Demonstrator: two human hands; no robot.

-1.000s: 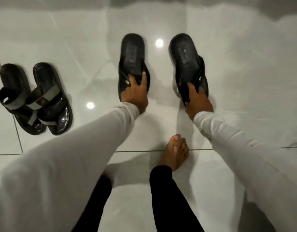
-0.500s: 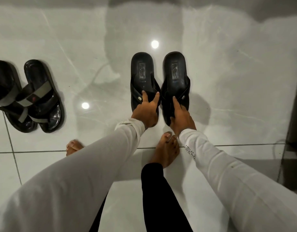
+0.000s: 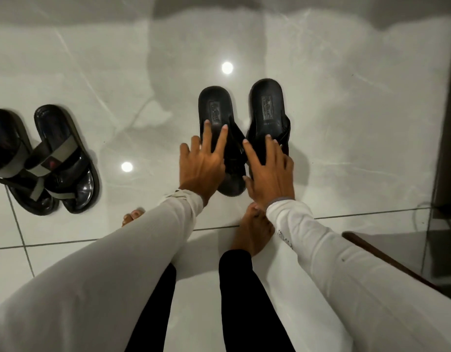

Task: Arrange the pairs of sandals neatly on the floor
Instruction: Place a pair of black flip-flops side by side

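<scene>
Black slides, one pair — left sandal point(image 3: 216, 118) and right sandal point(image 3: 267, 110) lay side by side on the white tiled floor point(image 3: 346, 123), long axes parallel, heels away from the person, right one slightly farther.

Left hand point(image 3: 202, 163) and right hand point(image 3: 268, 171): fingers spread, resting flat on the straps, gripping nothing.

Advice: nudge the heels level — lightly.

Strapped pair point(image 3: 41, 158): well apart, leftward.
</scene>
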